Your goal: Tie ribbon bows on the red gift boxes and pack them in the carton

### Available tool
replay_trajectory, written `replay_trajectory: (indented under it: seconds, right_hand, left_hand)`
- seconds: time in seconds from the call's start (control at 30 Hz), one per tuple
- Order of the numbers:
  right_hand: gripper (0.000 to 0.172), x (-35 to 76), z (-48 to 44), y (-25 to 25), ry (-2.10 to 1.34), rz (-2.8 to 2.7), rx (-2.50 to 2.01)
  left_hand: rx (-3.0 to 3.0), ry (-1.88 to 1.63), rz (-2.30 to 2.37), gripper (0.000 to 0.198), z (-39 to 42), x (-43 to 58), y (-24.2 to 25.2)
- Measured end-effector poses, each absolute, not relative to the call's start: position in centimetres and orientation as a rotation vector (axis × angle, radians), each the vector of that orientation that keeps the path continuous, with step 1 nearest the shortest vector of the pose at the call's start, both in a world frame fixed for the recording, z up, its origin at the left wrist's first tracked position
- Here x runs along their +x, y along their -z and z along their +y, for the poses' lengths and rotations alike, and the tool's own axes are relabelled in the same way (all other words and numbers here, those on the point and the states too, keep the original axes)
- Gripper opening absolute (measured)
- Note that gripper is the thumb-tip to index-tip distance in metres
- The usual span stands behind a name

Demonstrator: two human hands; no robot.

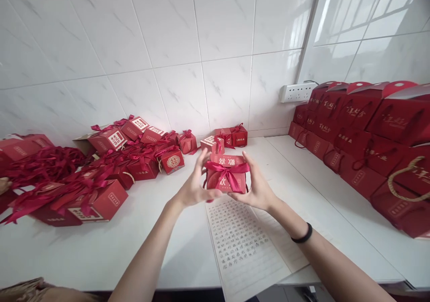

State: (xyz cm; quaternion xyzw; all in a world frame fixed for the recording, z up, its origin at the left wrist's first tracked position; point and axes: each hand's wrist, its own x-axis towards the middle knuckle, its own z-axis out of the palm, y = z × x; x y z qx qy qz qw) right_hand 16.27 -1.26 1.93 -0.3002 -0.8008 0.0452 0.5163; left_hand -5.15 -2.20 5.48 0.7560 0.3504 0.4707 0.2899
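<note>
Head view | left hand point(195, 183) and right hand point(257, 183) pinch a small red cardboard box point(227, 160) from both sides, likely sparing its crimson satin bow point(228, 173) | box centre, by far end of white handwritten paper sheets point(240, 243) | red cardboard cartons point(354, 134) stacked right, apparently saving space

Small red box point(227, 161), boxy, apparently card, pale printed characters above and below the band. Looks closed. Shiny crimson ribbon point(227, 172) laid crosswise over the top, tied in a bow near the middle, loose tails trailing toward the wearer. Dark red cord point(247, 187) shows at the side. Held between left grip point(192, 184) and right grip point(258, 186), top tipped toward the camera. Lower edge partly behind fingers; contact with table point(188, 248) unclear.
</note>
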Motion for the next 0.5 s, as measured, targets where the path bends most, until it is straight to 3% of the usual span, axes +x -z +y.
replay_trajectory:
  seconds: [0.1, 0.23, 0.37, 0.43, 0.5]
  right_hand:
    - [0.103, 16.6, -1.2, -2.1, -0.328, -1.875, -0.749]
    - [0.098, 17.4, -1.0, -2.9, -0.72, -1.803, -0.582]
    - [0.061, 19.2, -0.4, -3.6, -0.632, -1.704, -0.943]
    - [0.04, 20.5, 0.1, -3.7, -0.484, -1.851, -1.373]
    - [0.03, 21.8, 0.8, -3.3, -0.401, -2.008, -1.726]
  left_hand:
    - [2.133, -0.99, 1.042, 0.104, -2.9, -4.6, -7.4]
    - [1.748, -1.061, 1.167, 0.087, -3.9, -4.5, -9.7]
    - [1.085, -1.185, 1.153, 0.052, -6.1, -6.3, -12.2]
    - [0.893, -1.219, 1.167, 0.047, -8.0, -7.8, -13.7]
    - [0.758, -1.242, 1.213, 0.048, -10.3, -9.1, -15.2]
